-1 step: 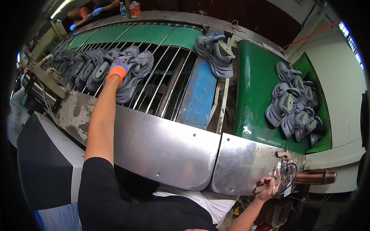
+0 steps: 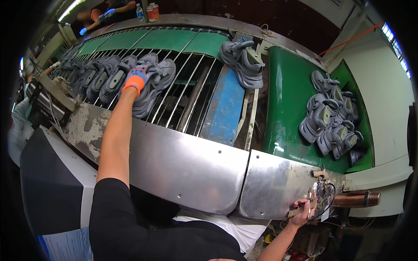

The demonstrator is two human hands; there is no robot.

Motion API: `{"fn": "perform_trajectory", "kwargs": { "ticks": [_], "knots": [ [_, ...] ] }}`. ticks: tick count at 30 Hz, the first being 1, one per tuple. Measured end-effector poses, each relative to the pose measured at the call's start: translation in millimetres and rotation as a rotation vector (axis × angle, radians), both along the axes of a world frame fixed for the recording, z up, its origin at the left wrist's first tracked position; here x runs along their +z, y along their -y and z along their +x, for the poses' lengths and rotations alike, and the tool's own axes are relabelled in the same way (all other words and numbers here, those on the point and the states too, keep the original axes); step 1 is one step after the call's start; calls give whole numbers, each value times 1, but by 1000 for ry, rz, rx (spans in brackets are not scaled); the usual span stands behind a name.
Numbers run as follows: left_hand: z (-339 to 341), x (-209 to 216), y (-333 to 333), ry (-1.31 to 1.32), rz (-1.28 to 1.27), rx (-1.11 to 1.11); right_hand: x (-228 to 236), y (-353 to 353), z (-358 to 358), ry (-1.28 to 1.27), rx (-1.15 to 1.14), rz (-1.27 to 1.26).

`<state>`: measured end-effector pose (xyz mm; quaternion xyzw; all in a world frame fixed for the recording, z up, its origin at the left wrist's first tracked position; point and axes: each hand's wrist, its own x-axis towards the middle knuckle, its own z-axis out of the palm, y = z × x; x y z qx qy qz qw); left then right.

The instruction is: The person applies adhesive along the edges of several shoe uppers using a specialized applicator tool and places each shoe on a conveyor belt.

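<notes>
My left hand (image 2: 138,77), in a blue-grey glove with an orange cuff, is closed on a grey sneaker (image 2: 150,92) at the near end of a row on the metal rods. A second sneaker (image 2: 166,69) lies right against it, partly under the hand. Down at the lower right, my bare right hand (image 2: 302,211) has its fingers bent around a small fitting at the panel's edge, beside a tan block (image 2: 295,213) and a black cable (image 2: 333,191). What exactly its fingers grip is hard to make out.
More grey sneakers (image 2: 100,80) line the rod conveyor (image 2: 187,95) leftward. A pair (image 2: 244,63) stands on the blue plate (image 2: 224,104). Several sneakers (image 2: 320,115) sit on the green belt (image 2: 283,104) by an opening. Another person's blue-gloved hand (image 2: 109,14) shows far left.
My left hand and the sneakers under it have shifted very slightly to the right. My right hand stays in place.
</notes>
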<state>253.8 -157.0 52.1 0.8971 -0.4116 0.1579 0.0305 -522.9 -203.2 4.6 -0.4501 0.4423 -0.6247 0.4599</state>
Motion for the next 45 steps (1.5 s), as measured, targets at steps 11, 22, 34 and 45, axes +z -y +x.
{"fn": "perform_trajectory", "kwargs": {
  "ticks": [11,22,34,45],
  "knots": [
    [-311,47,-115,-358,-46,-959,2,-11,-9,-22,-7,-31],
    [-418,60,-57,54,427,-849,-17,-9,-21,156,74,-26],
    [-390,135,-137,-565,-868,-838,-9,-10,-21,162,-198,-111],
    [-406,133,-61,-1194,-807,-1155,20,-69,9,264,45,166]
  ]
}}
